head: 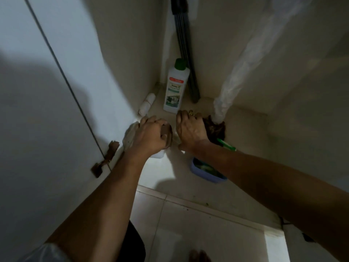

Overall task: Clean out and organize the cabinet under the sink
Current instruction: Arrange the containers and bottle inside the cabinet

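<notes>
Both my hands reach into the cabinet under the sink. My left hand (151,135) is closed over the brown cap of a white container (157,154), with a pale cloth (130,135) bunched beneath it. Just to its right, my right hand (190,129) rests fingers-down on the cabinet floor (170,169), beside a dark brown rag (217,129) wrapped round the foot of the drain pipe (226,97). What it holds is hidden. A white bottle with a green cap (176,87) stands upright at the back corner.
A blue tub (205,173) with green contents lies under my right forearm, a green stick (226,144) by it. A small white roll (147,104) lies along the left wall. A grey ribbed hose (186,53) runs down the back corner. The open door (47,110) with rusty hinge (106,157) is left.
</notes>
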Demonstrator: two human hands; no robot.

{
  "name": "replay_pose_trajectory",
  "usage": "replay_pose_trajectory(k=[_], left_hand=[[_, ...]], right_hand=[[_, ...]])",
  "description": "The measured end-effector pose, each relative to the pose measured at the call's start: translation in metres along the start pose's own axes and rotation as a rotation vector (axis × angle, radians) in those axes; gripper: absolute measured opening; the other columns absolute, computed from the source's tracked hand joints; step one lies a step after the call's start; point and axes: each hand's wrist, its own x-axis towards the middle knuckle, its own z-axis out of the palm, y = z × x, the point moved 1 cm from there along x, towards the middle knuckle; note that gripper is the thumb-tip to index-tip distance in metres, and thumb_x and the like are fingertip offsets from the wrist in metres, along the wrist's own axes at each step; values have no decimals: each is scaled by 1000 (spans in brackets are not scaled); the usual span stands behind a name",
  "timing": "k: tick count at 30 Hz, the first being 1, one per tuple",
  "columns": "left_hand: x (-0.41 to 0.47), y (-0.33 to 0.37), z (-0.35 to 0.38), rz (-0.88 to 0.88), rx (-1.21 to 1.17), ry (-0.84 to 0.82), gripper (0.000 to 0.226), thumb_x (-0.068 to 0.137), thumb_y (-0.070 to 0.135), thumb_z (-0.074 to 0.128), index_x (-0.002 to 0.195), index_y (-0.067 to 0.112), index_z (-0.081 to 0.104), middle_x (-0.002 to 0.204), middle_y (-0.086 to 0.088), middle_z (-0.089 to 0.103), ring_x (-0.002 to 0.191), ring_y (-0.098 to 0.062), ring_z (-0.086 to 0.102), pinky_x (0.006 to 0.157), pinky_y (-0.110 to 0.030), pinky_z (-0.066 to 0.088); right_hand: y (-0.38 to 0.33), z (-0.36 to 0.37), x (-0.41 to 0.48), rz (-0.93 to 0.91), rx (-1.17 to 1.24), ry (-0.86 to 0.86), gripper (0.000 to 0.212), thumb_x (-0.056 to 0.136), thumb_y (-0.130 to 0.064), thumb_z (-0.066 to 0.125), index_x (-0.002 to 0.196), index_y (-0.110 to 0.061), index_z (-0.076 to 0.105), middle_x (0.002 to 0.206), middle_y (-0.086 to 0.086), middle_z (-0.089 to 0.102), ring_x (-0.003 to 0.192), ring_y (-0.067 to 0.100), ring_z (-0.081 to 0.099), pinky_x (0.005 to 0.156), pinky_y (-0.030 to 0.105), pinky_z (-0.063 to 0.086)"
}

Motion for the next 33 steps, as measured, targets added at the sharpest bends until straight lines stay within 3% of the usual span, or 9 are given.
replay_pose_trajectory(k=[3, 6, 10, 14, 17, 22, 25, 29, 33], left_hand=[[2, 1, 2, 9, -4, 11, 55, 94, 31, 64, 148, 30, 56, 154, -3, 52, 147, -31, 39, 116, -43, 37], [6, -3, 6, 15, -16, 31, 55, 95, 30, 64, 150, 29, 56, 156, -5, 52, 147, -31, 40, 119, -43, 37], [12, -9, 12, 7, -69, 63, 54, 95, 26, 67, 148, 27, 60, 155, -11, 53, 149, -34, 41, 122, -43, 37], [13, -15, 12, -118, -33, 249, 32, 95, 25, 66, 125, 20, 75, 132, -13, 67, 122, -38, 59, 100, -48, 54], [11, -9, 8, -220, 89, 317, 48, 95, 51, 63, 120, 11, 73, 121, -18, 68, 113, -40, 60, 94, -51, 55], [6, 8, 11, -252, 190, 69, 112, 74, 92, 59, 152, 12, 46, 156, -23, 45, 143, -45, 42, 113, -55, 40], [7, 10, 9, -202, 209, 8, 115, 73, 79, 74, 159, 14, 34, 160, -22, 39, 146, -44, 38, 117, -54, 38], [12, -5, 7, 57, 119, -113, 117, 69, 49, 91, 164, 19, 30, 164, -11, 37, 148, -37, 37, 117, -48, 38], [13, -21, 11, 187, 52, -249, 123, 69, 24, 92, 168, 29, 19, 177, 1, 19, 163, -33, 16, 131, -52, 21]], right_hand=[[-6, 2, -8, -21, 97, -6, 88, 86, -47, 73, 151, -3, 32, 142, 19, 44, 124, 38, 51, 98, 48, 44], [-8, 2, -16, -21, 262, -60, 79, 86, -44, 77, 144, -7, 39, 139, 17, 42, 120, 37, 53, 80, 41, 48], [15, -5, -8, -106, 402, -99, 55, 88, -49, 72, 123, -11, 55, 124, 15, 54, 109, 33, 58, 77, 37, 50], [58, -17, 10, 31, 619, -40, 30, 93, -16, 64, 121, -5, 64, 119, 16, 67, 109, 32, 65, 90, 37, 55], [73, -14, 12, 4, 646, -99, 42, 92, -11, 63, 133, -10, 63, 134, 13, 62, 120, 30, 61, 101, 33, 51], [67, 2, 5, -104, 699, -341, 69, 83, -48, 74, 143, -25, 51, 136, 5, 60, 122, 27, 60, 99, 38, 53], [60, 17, 1, -166, 522, -268, 97, 71, -66, 79, 148, -20, 42, 139, 9, 58, 124, 28, 59, 105, 41, 50], [55, 29, -4, -52, 599, -168, 96, 70, -69, 79, 143, -17, 46, 132, 9, 64, 120, 28, 62, 100, 38, 52], [50, 34, -11, 14, 675, -166, 106, 69, -72, 77, 149, -15, 38, 140, 9, 58, 125, 28, 58, 105, 40, 50]])
